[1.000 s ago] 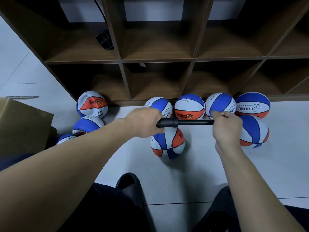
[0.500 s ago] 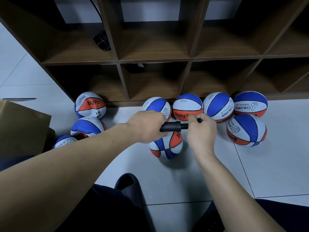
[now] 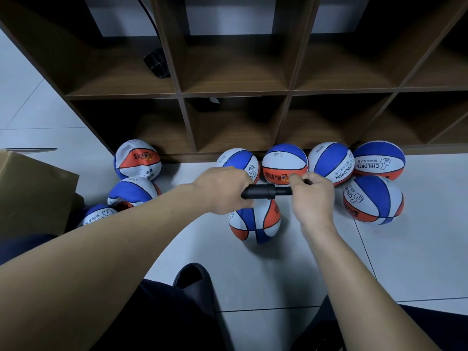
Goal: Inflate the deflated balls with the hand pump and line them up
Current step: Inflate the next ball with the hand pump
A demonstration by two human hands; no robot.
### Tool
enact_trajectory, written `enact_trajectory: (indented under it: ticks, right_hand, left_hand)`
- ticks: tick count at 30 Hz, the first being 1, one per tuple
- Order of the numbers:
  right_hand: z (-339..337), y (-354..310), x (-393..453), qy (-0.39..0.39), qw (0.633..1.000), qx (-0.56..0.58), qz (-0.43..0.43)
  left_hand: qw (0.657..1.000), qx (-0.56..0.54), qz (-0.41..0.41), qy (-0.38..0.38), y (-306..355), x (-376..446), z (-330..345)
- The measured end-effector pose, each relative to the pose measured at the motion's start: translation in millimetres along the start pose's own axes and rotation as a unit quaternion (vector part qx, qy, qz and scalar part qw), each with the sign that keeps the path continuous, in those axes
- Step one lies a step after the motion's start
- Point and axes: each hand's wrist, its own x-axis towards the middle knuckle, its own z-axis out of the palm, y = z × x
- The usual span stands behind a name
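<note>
A black hand pump (image 3: 264, 191) lies level in mid-air between my hands. My left hand (image 3: 222, 190) grips its barrel, and my right hand (image 3: 312, 196) grips the handle end, close to the barrel. Under the pump, a blue, white and orange ball (image 3: 254, 221) rests on the floor; the pump's joint to it is hidden by my left hand. Several round balls (image 3: 285, 164) sit in a row along the shelf base, with one more (image 3: 372, 200) in front at the right. Three wrinkled, softer balls (image 3: 138, 160) lie at the left.
A brown wooden cubby shelf (image 3: 235, 92) stands behind the balls, with a black object (image 3: 157, 63) in one cubby. A cardboard box (image 3: 33, 193) sits at the left. My knees and a black shoe (image 3: 193, 282) are at the bottom, on the white tiled floor (image 3: 417, 262).
My right hand has pushed the pump handle in toward the barrel, from far right to close beside my left hand. My left hand has stayed on the barrel.
</note>
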Motion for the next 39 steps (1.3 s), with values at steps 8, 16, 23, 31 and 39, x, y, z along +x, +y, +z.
enact_trajectory:
  ticks: [8,16,23,31,39]
  right_hand:
    - [-29,11,28,0.078,0.995,0.05,0.035]
    - [1,4,3,0.047,0.999,0.001,-0.014]
    - [24,-2,-19,0.003,0.999,-0.016,-0.028]
    - [28,-2,-20,-0.018,1.0,-0.005,-0.014]
    - [-12,0,16,0.028,0.999,0.03,0.03]
  left_hand:
    - [0.999,0.03,-0.033,0.002,-11,-3,-11]
    - [0.999,0.036,-0.019,0.021,-4,-4,-4]
    - [1.0,0.016,-0.005,0.023,3,-4,2]
    - [0.999,0.034,-0.002,0.029,7,0,4]
    - [1.0,0.005,-0.025,-0.001,-13,0,-5]
